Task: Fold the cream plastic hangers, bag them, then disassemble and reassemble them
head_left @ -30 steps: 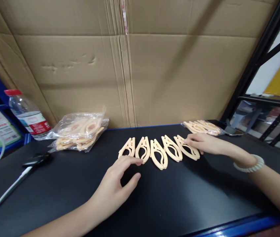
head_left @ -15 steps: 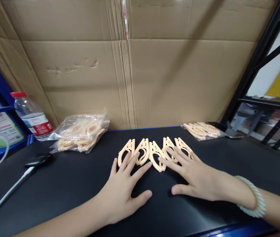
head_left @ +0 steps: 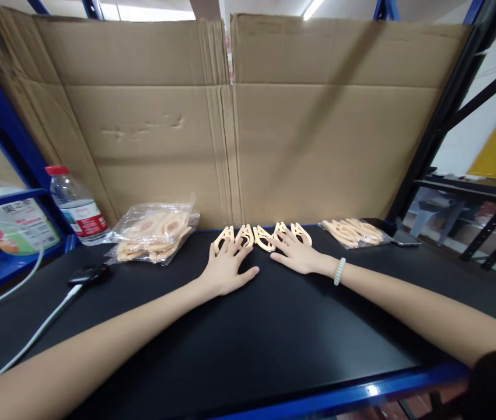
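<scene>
Several cream plastic folded hangers (head_left: 257, 238) lie in a row at the back of the black tabletop, close to the cardboard. My left hand (head_left: 225, 272) rests flat with fingers spread, its fingertips over the lower parts of the two leftmost hangers. Over on the other side, my right hand (head_left: 297, 255) is also spread, fingers lying across the two rightmost ones and its wrist wearing a pale beaded bracelet (head_left: 339, 272). The middle hanger shows between the hands. Neither hand grips anything.
Clear bags of similar hangers (head_left: 154, 230) are stacked at left, and another bag (head_left: 353, 232) lies at right beside a dark flat object (head_left: 404, 236). A red-capped bottle (head_left: 82, 217), black adapter (head_left: 88, 274) and white cable (head_left: 33, 337) are at left. Cardboard (head_left: 331, 140) walls the back.
Both hands have slid forward with the row of hangers, which now sits nearer the cardboard. The view has tilted up and shows more of both forearms.
</scene>
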A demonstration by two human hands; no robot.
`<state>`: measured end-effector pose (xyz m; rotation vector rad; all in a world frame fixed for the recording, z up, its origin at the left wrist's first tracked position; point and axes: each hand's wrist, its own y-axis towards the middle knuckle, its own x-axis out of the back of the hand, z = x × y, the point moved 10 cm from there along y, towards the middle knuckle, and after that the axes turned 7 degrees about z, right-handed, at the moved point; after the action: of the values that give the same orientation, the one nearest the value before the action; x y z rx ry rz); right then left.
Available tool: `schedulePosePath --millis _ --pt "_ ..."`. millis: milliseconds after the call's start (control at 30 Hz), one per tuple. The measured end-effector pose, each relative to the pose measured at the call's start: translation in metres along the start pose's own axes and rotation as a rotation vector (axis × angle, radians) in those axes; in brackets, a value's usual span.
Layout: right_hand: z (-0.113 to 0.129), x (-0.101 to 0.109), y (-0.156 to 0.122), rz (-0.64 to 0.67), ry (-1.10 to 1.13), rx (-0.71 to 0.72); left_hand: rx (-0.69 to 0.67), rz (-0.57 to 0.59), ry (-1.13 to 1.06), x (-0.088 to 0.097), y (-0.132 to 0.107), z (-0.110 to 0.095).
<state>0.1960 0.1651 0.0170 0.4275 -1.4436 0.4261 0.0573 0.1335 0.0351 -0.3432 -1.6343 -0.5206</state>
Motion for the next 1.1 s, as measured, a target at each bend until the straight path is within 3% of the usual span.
schedulePosePath --millis 167,300,400,467,533,600,633,733,800,867,967,1100 --pt "0.006 0.015 -0.013 -0.182 -0.064 0.026 -0.039 -0.342 0.259 0.058 -0.016 0.006" --pt "0.022 0.018 -0.044 -0.198 -0.037 0.105 0.170 -0.525 0.358 0.104 -0.033 0.053" --pt "0.029 0.024 -0.059 -0.213 0.019 0.138 0.331 -0.438 0.337 0.114 -0.035 0.090" --pt "0.029 0.033 -0.064 -0.273 0.075 0.140 0.305 -0.355 0.326 0.110 -0.033 0.092" --pt "0.026 0.045 -0.065 -0.370 0.154 0.140 0.215 -0.307 0.333 0.101 -0.034 0.074" --pt "0.022 0.056 -0.066 -0.471 0.243 0.159 0.084 -0.248 0.326 0.084 -0.038 0.043" --pt "0.020 0.060 -0.066 -0.514 0.286 0.175 -0.022 -0.216 0.311 0.073 -0.042 0.022" --pt "0.017 0.066 -0.069 -0.600 0.402 0.219 -0.554 -0.211 0.200 0.046 -0.072 -0.061" --pt "0.017 0.067 -0.071 -0.633 0.457 0.258 -0.655 -0.133 0.124 0.030 -0.082 -0.085" --pt "0.017 0.067 -0.073 -0.644 0.488 0.294 -0.684 -0.039 0.006 0.019 -0.086 -0.095" --pt "0.018 0.065 -0.069 -0.601 0.459 0.310 -0.698 -0.022 -0.198 0.024 -0.088 -0.095" --pt "0.033 0.047 -0.060 -0.378 0.284 0.332 -0.660 -0.024 -0.484 0.040 -0.082 -0.081"
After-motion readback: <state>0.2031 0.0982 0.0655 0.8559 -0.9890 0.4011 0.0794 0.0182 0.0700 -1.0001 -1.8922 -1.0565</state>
